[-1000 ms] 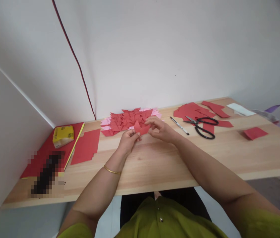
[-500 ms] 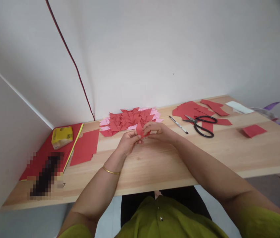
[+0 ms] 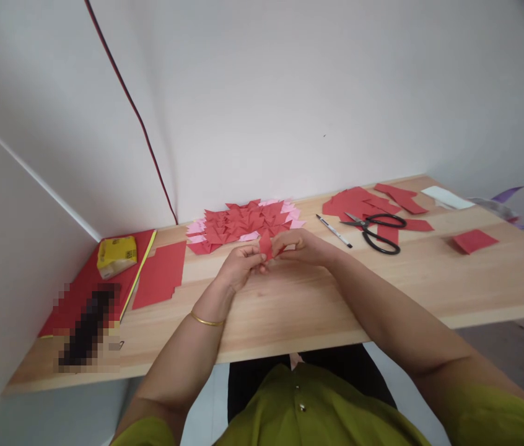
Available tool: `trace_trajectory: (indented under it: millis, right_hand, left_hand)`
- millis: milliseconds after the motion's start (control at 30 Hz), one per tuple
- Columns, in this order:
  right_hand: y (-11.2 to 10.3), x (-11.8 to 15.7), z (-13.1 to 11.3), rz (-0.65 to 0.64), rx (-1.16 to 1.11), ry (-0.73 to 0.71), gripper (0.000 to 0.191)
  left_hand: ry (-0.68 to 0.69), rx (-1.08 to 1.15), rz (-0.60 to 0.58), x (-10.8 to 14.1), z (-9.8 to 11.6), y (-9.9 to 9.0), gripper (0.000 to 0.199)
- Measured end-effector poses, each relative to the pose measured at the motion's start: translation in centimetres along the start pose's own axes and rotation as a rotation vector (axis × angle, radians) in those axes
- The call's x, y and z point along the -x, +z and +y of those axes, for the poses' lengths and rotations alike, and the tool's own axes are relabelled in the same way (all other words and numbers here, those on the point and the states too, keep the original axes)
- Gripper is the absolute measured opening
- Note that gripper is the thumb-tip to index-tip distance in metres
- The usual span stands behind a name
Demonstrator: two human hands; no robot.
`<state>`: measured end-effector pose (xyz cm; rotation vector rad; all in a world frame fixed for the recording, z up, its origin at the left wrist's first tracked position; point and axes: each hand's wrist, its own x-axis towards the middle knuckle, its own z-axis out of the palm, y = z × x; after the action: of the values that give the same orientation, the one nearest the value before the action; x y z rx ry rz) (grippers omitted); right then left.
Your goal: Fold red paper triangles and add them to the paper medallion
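Note:
Between my two hands, above the middle of the table, is a small folded piece of red paper with a pointed top. My left hand pinches its lower left part between thumb and fingers. My right hand closes on its right side, fingertips bent around the edge. Just behind the hands lies a pile of folded red and pink paper pieces. A black-handled pair of scissors and a white marker pen rest to the right.
Red paper sheets lie left, beside a red folder carrying a yellow packet. Red scraps sit at the back right, and a red square farther right. A white strip is near the right edge. A wall closes off the back.
The folded red paper has turned slightly and moved a little right in my fingers. My right fingers have curled closer against its side. The rest of the table looks unchanged.

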<state>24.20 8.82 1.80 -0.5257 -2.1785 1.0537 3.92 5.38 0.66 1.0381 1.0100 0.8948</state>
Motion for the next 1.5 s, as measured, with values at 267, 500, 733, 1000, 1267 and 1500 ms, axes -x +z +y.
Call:
trace_trajectory:
  millis: [267,500,733,1000,1267,1500]
  right_hand:
    - [0.2,0.1,0.9,-0.042,-0.004,0.001,0.02]
    - [0.0,-0.1,0.7,-0.026,-0.059,-0.001,0.021]
    - [0.9,0.2,0.5,0.07,-0.184,0.207,0.022]
    - [1.0,0.0,0.6,0.126,-0.324,0.232,0.025]
    - [0.5,0.0,0.8,0.033,-0.239,0.15,0.018]
    - [0.7,0.1,1.1,-0.015,-0.244,0.154,0.024]
  left_hand:
    - [0.043,-0.015,0.001,-0.2,-0.5,0.6,0.016]
    - [0.144,-0.105,-0.01,-0.2,-0.2,0.4,0.018]
    - [0.107,-0.038,-0.077,-0.1,-0.1,0.1,0.017]
    - [0.133,0.031,-0.046,0.2,0.1,0.5,0.023]
    - [-0.02,0.065,-0.086,0.3,0.1,0.3,0.023]
    - [-0.049,0.036,-0.065,-0.2,-0.6,0.1,0.019]
